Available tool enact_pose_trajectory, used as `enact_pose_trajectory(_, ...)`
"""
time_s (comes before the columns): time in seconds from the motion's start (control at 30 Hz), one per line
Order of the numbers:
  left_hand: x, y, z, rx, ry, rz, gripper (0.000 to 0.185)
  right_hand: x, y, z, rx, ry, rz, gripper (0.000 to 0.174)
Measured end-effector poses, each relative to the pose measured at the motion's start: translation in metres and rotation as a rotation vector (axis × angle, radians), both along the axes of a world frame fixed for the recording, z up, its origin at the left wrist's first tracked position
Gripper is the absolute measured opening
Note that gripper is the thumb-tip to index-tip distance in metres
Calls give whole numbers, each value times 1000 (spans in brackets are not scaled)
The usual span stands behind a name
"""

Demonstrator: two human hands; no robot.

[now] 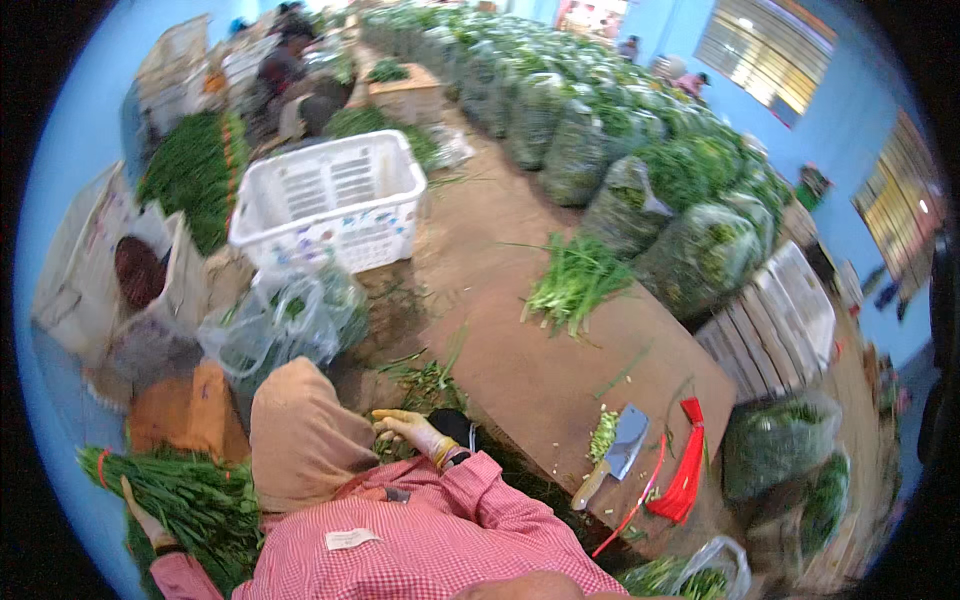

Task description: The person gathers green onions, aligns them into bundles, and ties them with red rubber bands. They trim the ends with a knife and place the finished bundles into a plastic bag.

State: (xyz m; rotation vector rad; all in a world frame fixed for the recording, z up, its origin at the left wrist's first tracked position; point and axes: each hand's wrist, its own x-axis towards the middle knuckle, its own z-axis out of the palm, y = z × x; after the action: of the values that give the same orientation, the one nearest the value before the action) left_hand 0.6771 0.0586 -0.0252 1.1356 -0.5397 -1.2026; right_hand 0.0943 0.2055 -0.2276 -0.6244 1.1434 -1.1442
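At the lower left, my left hand [144, 517] lies against a large bundle of long green leafy stalks [180, 495], bound with a red tie; part of the hand is hidden. My right hand [412, 430], in a pale glove, is held out beside the brown cloth [307, 435] over my lap, with nothing visible in it. A cleaver [624, 442] with a wooden handle rests on the brown board [525, 375], beside chopped pale stalk pieces [602, 435]. Red ties [684, 472] lie right of it. Farther up the board is a loose pile of green stalks [577, 281].
A white plastic crate [330, 232] stands ahead on the left, above a clear plastic bag of greens [300, 315]. Bagged vegetables [570, 150] fill the far right. White foam boxes [780, 330] flank the board. A co-worker [285, 67] sits at the upper left.
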Motion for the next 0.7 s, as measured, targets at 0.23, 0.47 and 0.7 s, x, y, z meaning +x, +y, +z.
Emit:
enact_pose_trajectory(0.23,69,175,90,-23,-317,397,54,17,-35,-16,-32,14,141,47)
enact_pose_trajectory(0.47,204,450,119,53,-386,1041,52,52,-88,-107,91,417,581,36)
enact_pose_trajectory(0.7,236,596,-19,484,-465,1357,78,106,-150,-96,229,655,829,36)
